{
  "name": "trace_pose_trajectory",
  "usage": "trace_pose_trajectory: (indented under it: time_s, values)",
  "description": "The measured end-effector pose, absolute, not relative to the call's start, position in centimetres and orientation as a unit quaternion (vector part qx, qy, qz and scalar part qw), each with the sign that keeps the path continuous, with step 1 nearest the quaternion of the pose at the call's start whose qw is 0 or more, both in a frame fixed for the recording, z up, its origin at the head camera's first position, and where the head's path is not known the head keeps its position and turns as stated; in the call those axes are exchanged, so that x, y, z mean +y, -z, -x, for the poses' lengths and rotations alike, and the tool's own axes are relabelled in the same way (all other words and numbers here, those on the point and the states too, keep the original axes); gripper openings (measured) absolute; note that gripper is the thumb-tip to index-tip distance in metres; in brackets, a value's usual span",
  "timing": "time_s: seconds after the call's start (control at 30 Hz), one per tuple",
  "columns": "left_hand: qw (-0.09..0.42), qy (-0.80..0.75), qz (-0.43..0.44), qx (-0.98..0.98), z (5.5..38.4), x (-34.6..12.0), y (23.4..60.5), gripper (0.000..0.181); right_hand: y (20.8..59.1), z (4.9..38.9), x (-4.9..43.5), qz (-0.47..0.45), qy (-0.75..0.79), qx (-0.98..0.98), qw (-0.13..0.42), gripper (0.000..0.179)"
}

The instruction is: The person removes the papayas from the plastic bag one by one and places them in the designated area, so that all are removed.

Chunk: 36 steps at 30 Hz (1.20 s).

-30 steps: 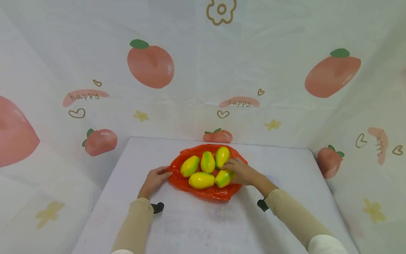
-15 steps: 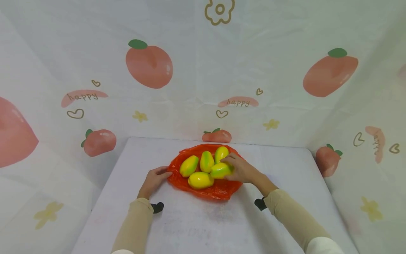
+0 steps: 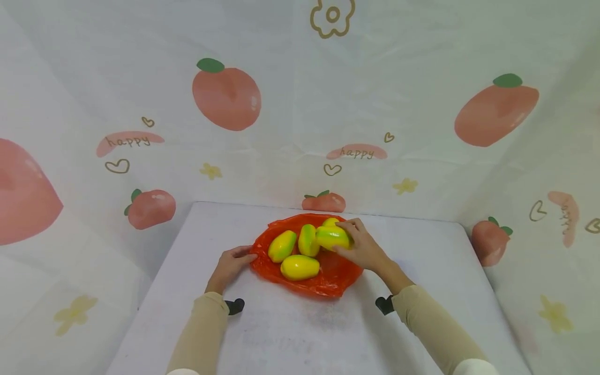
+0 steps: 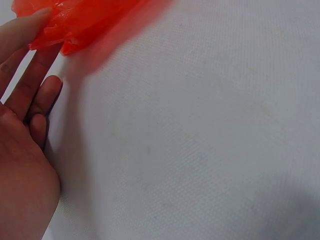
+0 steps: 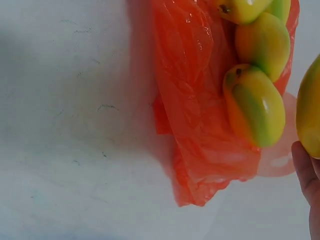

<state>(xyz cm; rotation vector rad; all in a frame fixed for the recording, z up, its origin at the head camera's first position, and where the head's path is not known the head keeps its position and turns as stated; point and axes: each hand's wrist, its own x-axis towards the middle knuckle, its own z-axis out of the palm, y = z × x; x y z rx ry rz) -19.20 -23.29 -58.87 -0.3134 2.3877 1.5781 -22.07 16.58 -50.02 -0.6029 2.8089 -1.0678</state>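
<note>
One left hand [image 3: 233, 264], left of the frame's lower middle, pinched the edge of one red plastic bag [image 3: 323, 289] between thumb and fingers. The bag lay spread on the white surface [image 3: 281, 333], carrying four mango-like fruits [image 3: 282, 246]. Above it, just right of lower centre, a fifth fruit [image 3: 333, 237], glossy, oval, yellow streaked with green, sat gripped in the fingers of one right hand [image 3: 367, 252].

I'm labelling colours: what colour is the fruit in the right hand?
The held fruit is yellow and green, clearest in the head view.
</note>
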Motion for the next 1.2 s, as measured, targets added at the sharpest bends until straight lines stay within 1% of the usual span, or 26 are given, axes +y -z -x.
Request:
trace_pose_trajectory:
  time_s: [0.17, 0.53, 0.67, 0.9, 1.2]
  values:
    - [0.128, -0.539, 0.101, 0.827, 19.3, -23.2, 59.0, 0.056, 50.4, 22.0, 17.2, 0.175, 0.358, 0.917, 0.009, 0.063]
    - [0.138, -0.532, 0.109, 0.828, 19.2, -23.5, 58.9, 0.057, 51.3, 22.1, 19.3, 0.129, 0.352, 0.927, -0.020, 0.073]
    - [0.137, -0.536, 0.106, 0.826, 19.4, -23.4, 59.1, 0.056, 51.6, 22.0, 20.6, 0.117, 0.324, 0.938, -0.041, 0.072]
    - [0.138, -0.539, 0.108, 0.824, 19.3, -23.1, 59.2, 0.055, 52.2, 21.8, 22.0, 0.098, 0.299, 0.948, -0.052, 0.071]
    - [0.133, -0.537, 0.104, 0.826, 19.4, -23.2, 59.0, 0.055, 53.0, 22.2, 24.2, 0.059, 0.293, 0.949, -0.100, 0.069]
